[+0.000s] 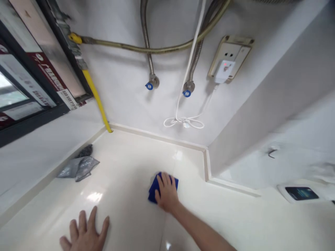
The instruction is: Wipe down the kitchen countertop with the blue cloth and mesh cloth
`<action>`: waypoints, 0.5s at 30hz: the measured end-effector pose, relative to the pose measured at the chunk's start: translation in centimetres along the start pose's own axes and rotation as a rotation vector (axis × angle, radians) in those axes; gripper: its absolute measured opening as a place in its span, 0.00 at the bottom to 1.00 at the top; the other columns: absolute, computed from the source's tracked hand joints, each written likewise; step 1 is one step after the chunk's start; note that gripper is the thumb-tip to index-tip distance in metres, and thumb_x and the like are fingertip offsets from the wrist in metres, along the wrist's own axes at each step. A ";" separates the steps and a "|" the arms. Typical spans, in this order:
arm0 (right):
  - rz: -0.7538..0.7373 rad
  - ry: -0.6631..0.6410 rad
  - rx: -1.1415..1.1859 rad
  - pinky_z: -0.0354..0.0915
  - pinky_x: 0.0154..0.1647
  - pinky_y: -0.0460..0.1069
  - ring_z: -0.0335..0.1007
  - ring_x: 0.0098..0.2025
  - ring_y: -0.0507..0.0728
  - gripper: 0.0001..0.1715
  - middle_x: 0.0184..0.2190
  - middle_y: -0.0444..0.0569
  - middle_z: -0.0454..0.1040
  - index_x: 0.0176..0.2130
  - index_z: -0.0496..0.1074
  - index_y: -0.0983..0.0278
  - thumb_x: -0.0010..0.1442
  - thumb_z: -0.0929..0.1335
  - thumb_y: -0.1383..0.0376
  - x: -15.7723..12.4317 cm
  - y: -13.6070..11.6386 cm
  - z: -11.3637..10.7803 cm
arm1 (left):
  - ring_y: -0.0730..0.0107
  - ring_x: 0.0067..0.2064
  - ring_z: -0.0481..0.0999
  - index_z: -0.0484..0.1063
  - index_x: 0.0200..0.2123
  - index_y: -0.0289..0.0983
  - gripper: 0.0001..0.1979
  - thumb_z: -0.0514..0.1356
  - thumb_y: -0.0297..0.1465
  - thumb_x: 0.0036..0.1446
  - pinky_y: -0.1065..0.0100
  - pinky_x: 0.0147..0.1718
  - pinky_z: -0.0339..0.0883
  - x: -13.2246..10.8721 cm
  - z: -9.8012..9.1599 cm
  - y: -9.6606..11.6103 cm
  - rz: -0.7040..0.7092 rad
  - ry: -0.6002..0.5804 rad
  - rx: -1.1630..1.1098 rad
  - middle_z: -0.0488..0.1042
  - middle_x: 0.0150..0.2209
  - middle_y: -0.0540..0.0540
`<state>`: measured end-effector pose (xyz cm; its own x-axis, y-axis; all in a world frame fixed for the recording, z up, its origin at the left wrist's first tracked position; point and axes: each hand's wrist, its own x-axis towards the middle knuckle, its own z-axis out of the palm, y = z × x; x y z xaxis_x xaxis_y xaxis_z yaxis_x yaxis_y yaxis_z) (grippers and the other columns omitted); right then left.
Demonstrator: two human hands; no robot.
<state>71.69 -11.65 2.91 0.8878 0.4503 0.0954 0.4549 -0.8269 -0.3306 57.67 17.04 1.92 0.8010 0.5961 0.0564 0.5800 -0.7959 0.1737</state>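
Observation:
A folded blue cloth (pixel 154 190) lies on the glossy cream countertop (pixel 125 164), near the back corner. My right hand (pixel 166 191) presses down on top of the cloth, covering most of it, with the fingers slightly spread. My left hand (pixel 85 232) rests flat on the countertop at the bottom of the view, fingers spread and holding nothing. It is nearest to the grey plastic bags (pixel 83 169), which lie some way ahead of it.
A dark crumpled item (pixel 85 151) lies behind the bags. A white-cased phone-like device (pixel 298 193) lies at the right. On the wall are a socket with a white plug (pixel 225 69), a coiled white cable (pixel 184 122), braided metal hoses (pixel 195 66) and a yellow pipe (pixel 94 89).

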 end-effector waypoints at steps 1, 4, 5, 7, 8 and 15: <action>-0.028 -0.016 0.031 0.42 0.72 0.71 0.43 0.74 0.73 0.41 0.73 0.64 0.51 0.73 0.52 0.66 0.69 0.62 0.50 -2.4 -1.3 0.3 | 0.40 0.75 0.41 0.54 0.71 0.40 0.40 0.34 0.52 0.62 0.35 0.68 0.37 0.0 -0.1 0.1 -0.008 -0.005 0.001 0.46 0.75 0.36; -0.148 -0.057 0.103 0.43 0.72 0.73 0.38 0.75 0.73 0.45 0.75 0.60 0.42 0.75 0.46 0.61 0.68 0.65 0.53 -9.5 -3.0 0.8 | 0.41 0.75 0.40 0.54 0.70 0.40 0.40 0.35 0.52 0.62 0.36 0.68 0.37 0.0 -0.6 0.3 -0.006 -0.017 0.012 0.46 0.75 0.36; -0.194 -0.082 0.121 0.44 0.72 0.73 0.39 0.75 0.73 0.46 0.75 0.60 0.41 0.75 0.45 0.59 0.67 0.66 0.53 -11.5 -2.9 0.8 | 0.40 0.75 0.40 0.54 0.70 0.40 0.40 0.35 0.52 0.63 0.36 0.68 0.37 -0.1 -0.8 0.3 0.005 -0.015 0.018 0.47 0.75 0.36; -0.278 -0.136 0.143 0.48 0.71 0.74 0.41 0.75 0.72 0.46 0.75 0.58 0.43 0.75 0.44 0.56 0.67 0.66 0.54 -15.1 -1.5 0.3 | 0.39 0.75 0.41 0.53 0.71 0.39 0.39 0.35 0.51 0.63 0.35 0.67 0.40 -0.3 -1.2 0.4 0.027 -0.005 0.029 0.48 0.75 0.34; -0.301 -0.154 0.144 0.49 0.71 0.74 0.43 0.75 0.72 0.45 0.75 0.58 0.44 0.75 0.44 0.54 0.67 0.66 0.54 -16.6 -0.4 -0.2 | 0.39 0.75 0.42 0.52 0.71 0.38 0.38 0.36 0.49 0.64 0.35 0.67 0.41 -0.5 -1.3 0.5 0.035 -0.003 0.030 0.48 0.74 0.33; -0.201 -0.121 0.039 0.54 0.68 0.74 0.47 0.73 0.73 0.49 0.75 0.57 0.46 0.75 0.43 0.52 0.65 0.68 0.56 -25.6 6.9 -3.0 | 0.39 0.73 0.46 0.50 0.72 0.39 0.36 0.42 0.46 0.64 0.35 0.64 0.47 -0.8 -1.5 0.2 0.078 -0.070 -0.013 0.53 0.72 0.31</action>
<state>52.31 -29.94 0.99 0.7636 0.6437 0.0507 0.6168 -0.7039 -0.3523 56.92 16.55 3.39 0.8524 0.5229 0.0013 0.5137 -0.8380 0.1840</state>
